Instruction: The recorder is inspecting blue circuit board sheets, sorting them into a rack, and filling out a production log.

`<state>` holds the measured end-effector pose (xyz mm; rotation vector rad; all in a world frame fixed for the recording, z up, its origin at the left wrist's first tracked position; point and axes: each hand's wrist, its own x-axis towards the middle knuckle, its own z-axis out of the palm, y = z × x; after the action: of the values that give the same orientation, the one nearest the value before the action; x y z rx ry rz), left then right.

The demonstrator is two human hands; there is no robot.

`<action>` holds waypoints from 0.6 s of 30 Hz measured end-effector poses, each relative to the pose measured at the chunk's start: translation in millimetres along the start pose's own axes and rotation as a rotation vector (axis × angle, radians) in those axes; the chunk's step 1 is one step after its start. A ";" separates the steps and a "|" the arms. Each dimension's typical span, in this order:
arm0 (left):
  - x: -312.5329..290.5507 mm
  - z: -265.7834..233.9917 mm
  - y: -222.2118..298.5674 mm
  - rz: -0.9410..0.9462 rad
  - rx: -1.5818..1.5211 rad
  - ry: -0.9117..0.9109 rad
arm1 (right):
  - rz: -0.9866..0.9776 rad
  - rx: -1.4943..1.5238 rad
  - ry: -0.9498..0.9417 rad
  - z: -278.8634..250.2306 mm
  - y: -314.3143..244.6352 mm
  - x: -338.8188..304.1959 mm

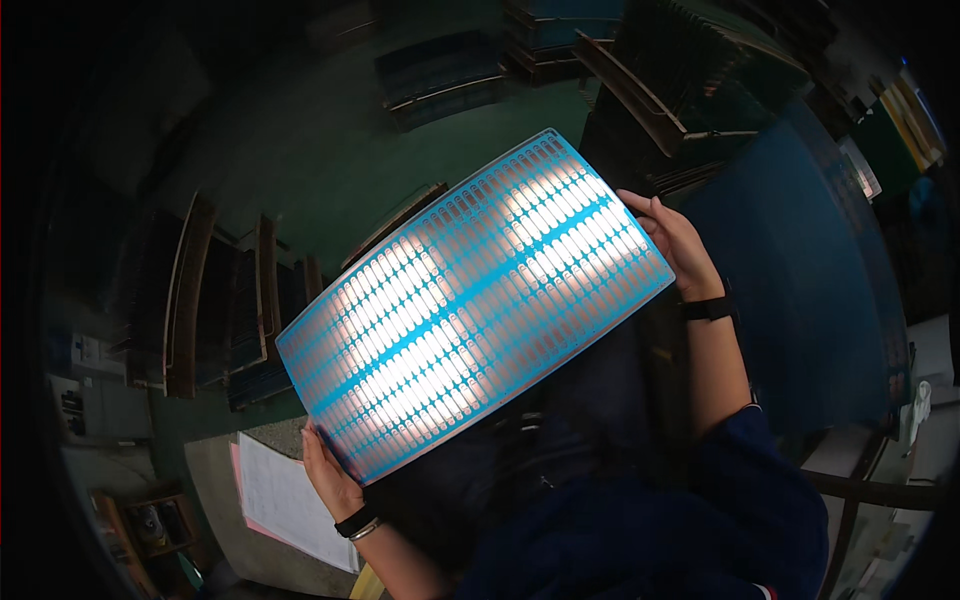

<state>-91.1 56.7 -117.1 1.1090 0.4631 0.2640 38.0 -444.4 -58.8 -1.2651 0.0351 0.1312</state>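
Note:
A large rectangular printed circuit board panel (490,283), blue with rows of shiny copper-coloured elongated pads, is held up in front of me. It tilts so that its right end lies farther away than its left end. Bright light glares off much of its face. My left hand (330,475) grips the near left corner, its fingers partly hidden by the panel. At the right short edge, my right hand (672,238) pinches the panel between thumb and fingers. Both wrists wear dark bands.
Papers (295,500) lie on a grey tabletop (210,470) at lower left. Racks (190,300) stand on the left, and another rack (640,95) holds upright panels at far right. A large dark blue surface (790,270) spans the right. Green floor (290,170) shows beyond.

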 end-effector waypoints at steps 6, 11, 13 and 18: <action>-8.7 -2.3 8.2 0.235 0.104 0.022 | -0.142 -0.212 0.133 -11.4 13.9 8.7; -19.5 23.4 4.3 0.410 0.183 -0.148 | -0.490 0.326 -0.145 -60.5 64.1 39.6; -21.4 31.6 -3.0 0.473 0.293 -0.171 | -0.340 0.546 -0.209 -55.2 87.9 34.4; -29.1 24.1 -11.3 0.109 -0.057 -0.065 | 0.050 0.845 -0.303 -25.3 95.6 28.2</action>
<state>-105.2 20.3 -112.0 1.0858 0.3354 0.3338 55.9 -438.1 -159.8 -0.3925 -0.1292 0.3126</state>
